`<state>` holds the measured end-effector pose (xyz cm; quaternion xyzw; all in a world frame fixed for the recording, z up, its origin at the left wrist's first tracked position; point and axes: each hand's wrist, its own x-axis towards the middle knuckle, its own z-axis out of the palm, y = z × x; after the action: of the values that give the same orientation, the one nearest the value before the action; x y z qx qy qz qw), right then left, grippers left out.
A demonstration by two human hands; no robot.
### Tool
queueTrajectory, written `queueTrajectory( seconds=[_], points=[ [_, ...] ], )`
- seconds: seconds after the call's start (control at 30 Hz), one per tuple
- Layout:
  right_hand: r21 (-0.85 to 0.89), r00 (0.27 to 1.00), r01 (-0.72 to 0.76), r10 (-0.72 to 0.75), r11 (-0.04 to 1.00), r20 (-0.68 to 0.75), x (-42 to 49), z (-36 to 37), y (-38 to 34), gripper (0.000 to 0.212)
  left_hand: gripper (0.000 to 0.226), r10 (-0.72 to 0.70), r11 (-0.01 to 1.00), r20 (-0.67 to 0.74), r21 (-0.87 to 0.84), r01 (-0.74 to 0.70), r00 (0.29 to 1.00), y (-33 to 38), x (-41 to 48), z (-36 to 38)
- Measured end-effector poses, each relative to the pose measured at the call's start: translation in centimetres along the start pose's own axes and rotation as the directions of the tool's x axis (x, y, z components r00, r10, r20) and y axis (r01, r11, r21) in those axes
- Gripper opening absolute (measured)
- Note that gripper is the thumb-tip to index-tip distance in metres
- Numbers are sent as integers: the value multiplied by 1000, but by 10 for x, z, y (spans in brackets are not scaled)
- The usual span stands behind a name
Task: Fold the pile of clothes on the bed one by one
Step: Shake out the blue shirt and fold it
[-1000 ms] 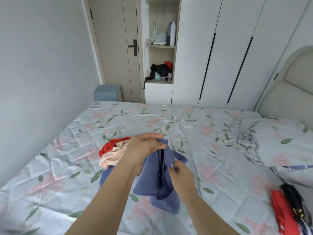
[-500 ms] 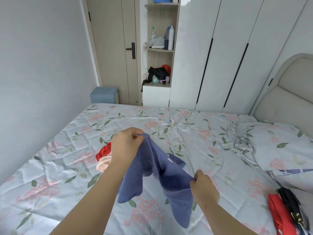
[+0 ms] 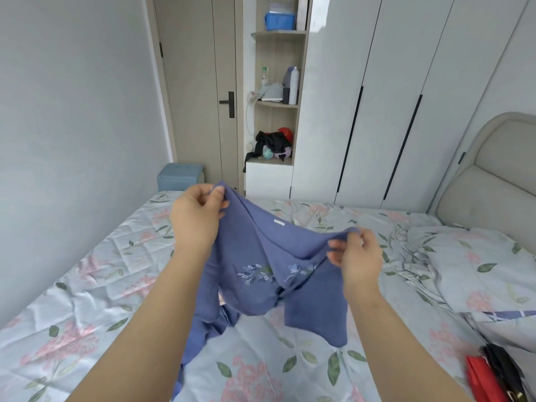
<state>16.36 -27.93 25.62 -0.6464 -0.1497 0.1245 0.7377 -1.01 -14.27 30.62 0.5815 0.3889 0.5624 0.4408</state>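
I hold a blue garment (image 3: 261, 274) with pale leaf embroidery up in the air over the bed (image 3: 87, 285). My left hand (image 3: 195, 219) pinches its upper left edge, higher up. My right hand (image 3: 355, 256) pinches its right edge, lower. The cloth sags between the hands, with a white label near the top, and its lower ends hang down to the sheet. The pile of other clothes is hidden behind the garment and my left arm.
Red and black folded clothes (image 3: 493, 375) lie at the bottom right of the floral sheet. A pillow (image 3: 478, 262) and padded headboard (image 3: 493, 175) are on the right. A blue stool (image 3: 179, 177), a door, shelves and white wardrobes stand beyond the bed.
Both hands have risen and moved apart, spreading the blue garment wide. It now covers the red and pink pile that showed beside my left hand.
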Motion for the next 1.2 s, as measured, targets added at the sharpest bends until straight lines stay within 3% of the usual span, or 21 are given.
queueTrajectory(
  seconds=[0.2,0.27,0.33,0.47,0.57,0.67,0.77,0.87,1.07,1.2],
  points=[
    [196,958,284,-284,939,-27,-6,9,-82,25,17,85,959,-72,-264,-101,994,54,4,-5],
    [183,932,362,-359,914,-52,-7,6,-90,25,18,100,946,-89,-301,-122,991,57,3,-7],
    [63,914,404,-400,913,-64,-3,3,-78,25,18,97,959,-70,-259,-112,993,48,2,-5],
    [-304,946,293,-320,906,-42,8,-11,-22,28,20,-63,995,92,78,56,994,-16,-3,-3],
    [-512,988,127,-153,849,-9,7,-27,20,29,23,-197,942,171,306,138,965,-65,-12,-7],
    [-686,1000,-2,23,728,22,6,-39,45,27,18,-265,830,199,544,119,943,-91,-23,-15],
    [-635,995,10,52,772,80,3,-41,49,29,11,-249,819,190,564,102,950,-98,-26,-21],
    [-516,994,109,-75,850,85,0,-39,42,30,11,-177,876,135,473,93,975,-93,-20,-23],
    [-540,971,181,-61,822,233,9,-38,39,23,12,-212,847,274,530,37,938,-89,-8,-25],
    [-549,939,235,-43,802,340,16,-42,31,19,12,-115,841,278,538,-56,954,-80,0,-31]
  ],
)
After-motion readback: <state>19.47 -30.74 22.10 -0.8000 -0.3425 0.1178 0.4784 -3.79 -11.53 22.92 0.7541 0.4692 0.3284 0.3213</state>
